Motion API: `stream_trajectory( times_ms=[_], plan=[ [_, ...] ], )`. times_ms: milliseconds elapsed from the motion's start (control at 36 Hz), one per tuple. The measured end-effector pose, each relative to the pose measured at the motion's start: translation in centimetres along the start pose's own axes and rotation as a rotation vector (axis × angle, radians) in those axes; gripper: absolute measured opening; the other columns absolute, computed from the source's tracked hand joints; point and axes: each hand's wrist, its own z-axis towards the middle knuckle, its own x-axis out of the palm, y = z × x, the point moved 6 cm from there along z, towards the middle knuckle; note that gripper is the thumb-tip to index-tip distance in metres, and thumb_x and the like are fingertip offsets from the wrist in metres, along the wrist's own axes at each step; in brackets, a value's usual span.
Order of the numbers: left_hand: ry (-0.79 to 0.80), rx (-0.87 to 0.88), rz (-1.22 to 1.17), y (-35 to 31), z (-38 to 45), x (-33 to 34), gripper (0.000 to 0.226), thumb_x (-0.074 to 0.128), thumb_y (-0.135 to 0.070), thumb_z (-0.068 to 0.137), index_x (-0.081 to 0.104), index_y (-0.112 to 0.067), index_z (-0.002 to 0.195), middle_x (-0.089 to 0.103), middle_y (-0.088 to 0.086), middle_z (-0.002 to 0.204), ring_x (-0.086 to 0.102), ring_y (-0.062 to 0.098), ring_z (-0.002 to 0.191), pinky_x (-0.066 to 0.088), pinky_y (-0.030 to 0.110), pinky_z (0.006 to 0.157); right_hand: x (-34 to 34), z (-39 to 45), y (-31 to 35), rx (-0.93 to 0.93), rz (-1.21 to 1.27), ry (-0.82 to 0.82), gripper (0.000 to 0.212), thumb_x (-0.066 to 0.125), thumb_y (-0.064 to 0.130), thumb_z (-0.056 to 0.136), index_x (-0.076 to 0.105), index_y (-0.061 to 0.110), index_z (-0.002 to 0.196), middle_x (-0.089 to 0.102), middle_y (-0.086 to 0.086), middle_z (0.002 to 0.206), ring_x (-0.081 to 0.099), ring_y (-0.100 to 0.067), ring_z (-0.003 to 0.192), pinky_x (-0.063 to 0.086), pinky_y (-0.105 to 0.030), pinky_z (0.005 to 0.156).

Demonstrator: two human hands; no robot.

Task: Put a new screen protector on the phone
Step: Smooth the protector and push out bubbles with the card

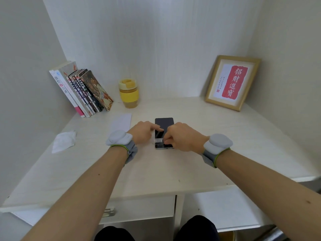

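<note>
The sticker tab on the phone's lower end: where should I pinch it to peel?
Pinch the striped tab at its free left end, coming from the near left side. It lies across the phone, and the right hand already covers its right part.

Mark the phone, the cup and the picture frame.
phone (pixel 164 122): head view, bare dark glass near its far end.
cup (pixel 128 94): head view, yellow band round its middle.
picture frame (pixel 231 82): head view, red panel with writing inside the wooden border.
</note>
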Motion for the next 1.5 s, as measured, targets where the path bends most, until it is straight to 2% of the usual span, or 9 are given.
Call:
stream_trajectory(
  times_ms=[250,444,750,833,1083,1194,1278,1417,1500],
  plan=[
    [0.020,-0.039,-0.062,-0.1,0.1,-0.2,0.057,0.030,0.007,0.091,0.059,-0.024,0.130,0.045,-0.005,0.146,0.041,0.019,0.134,0.029,0.022,0.106,0.0,0.4,0.4,0.014,0.045,0.021,0.021,0.054,0.016,0.094,0.075,0.016,0.097,0.065,-0.007,0.097,0.056,-0.027,0.091,0.048,-0.038,0.079],
    [-0.033,-0.091,-0.147,-0.4,0.3,-0.2,0.052,0.031,0.004,0.092,0.066,-0.022,0.121,0.052,-0.001,0.141,0.044,0.021,0.132,0.034,0.025,0.107,-0.2,0.6,0.2,0.031,0.087,0.013,0.020,0.056,0.015,0.092,0.076,0.016,0.099,0.067,-0.008,0.099,0.056,-0.027,0.094,0.047,-0.035,0.079],
    [-0.050,-0.118,-0.194,-0.5,0.0,-0.2,0.053,0.031,0.005,0.091,0.067,-0.020,0.120,0.051,-0.001,0.141,0.044,0.021,0.131,0.033,0.024,0.105,-0.5,0.3,0.7,0.007,0.080,0.002,0.019,0.057,0.013,0.091,0.076,0.015,0.095,0.064,-0.004,0.093,0.048,-0.023,0.082,0.042,-0.031,0.073],
    [-0.048,-0.120,-0.202,-0.6,-0.1,-0.2,0.053,0.030,0.005,0.091,0.066,-0.020,0.121,0.051,-0.003,0.142,0.042,0.020,0.133,0.031,0.023,0.106,-0.6,0.4,0.6,0.029,0.072,-0.033,0.019,0.056,0.016,0.094,0.075,0.016,0.097,0.065,-0.005,0.101,0.054,-0.025,0.092,0.044,-0.033,0.078],
    [-0.048,-0.126,-0.212,-0.4,0.0,0.1,0.054,0.031,0.005,0.088,0.068,-0.021,0.117,0.054,-0.005,0.139,0.045,0.019,0.129,0.034,0.023,0.103,-0.7,0.1,1.3,-0.022,0.061,0.006,0.017,0.057,0.009,0.085,0.072,0.011,0.077,0.047,0.005,0.065,0.044,-0.024,0.075,0.041,-0.032,0.069],
    [-0.055,-0.123,-0.260,-0.5,-0.2,0.2,0.054,0.030,0.007,0.088,0.067,-0.018,0.119,0.051,-0.002,0.142,0.041,0.019,0.133,0.031,0.023,0.105,-1.0,0.0,0.4,-0.007,0.094,0.004,0.016,0.059,0.013,0.087,0.075,0.013,0.085,0.067,-0.005,0.083,0.059,-0.027,0.083,0.049,-0.038,0.075],
    [-0.060,-0.117,-0.341,-0.1,-0.4,0.2,0.052,0.029,0.008,0.089,0.068,-0.014,0.117,0.052,0.001,0.141,0.041,0.019,0.134,0.029,0.025,0.109,-1.6,-0.1,-1.2,0.055,0.055,-0.017,0.020,0.055,0.015,0.093,0.074,0.017,0.099,0.064,-0.002,0.093,0.058,-0.024,0.086,0.047,-0.035,0.074],
    [-0.061,-0.122,-0.338,0.0,-0.9,0.6,0.030,0.043,-0.022,0.100,0.062,-0.019,0.123,0.056,-0.002,0.135,0.049,0.017,0.125,0.034,0.025,0.104,-1.4,-0.2,-4.6,0.304,0.157,-0.056,0.025,0.049,0.020,0.094,0.068,0.014,0.108,0.065,-0.010,0.108,0.061,-0.029,0.090,0.052,-0.037,0.079],
    [-0.065,-0.134,-0.311,-0.6,-1.5,0.8,0.044,0.053,-0.044,0.094,0.053,-0.020,0.131,0.054,-0.002,0.131,0.049,0.017,0.120,0.035,0.026,0.099,-1.1,-0.4,-5.3,0.423,0.347,-0.091,0.023,0.050,0.017,0.088,0.070,0.007,0.096,0.067,-0.015,0.104,0.066,-0.034,0.091,0.057,-0.043,0.082]
  ],
)
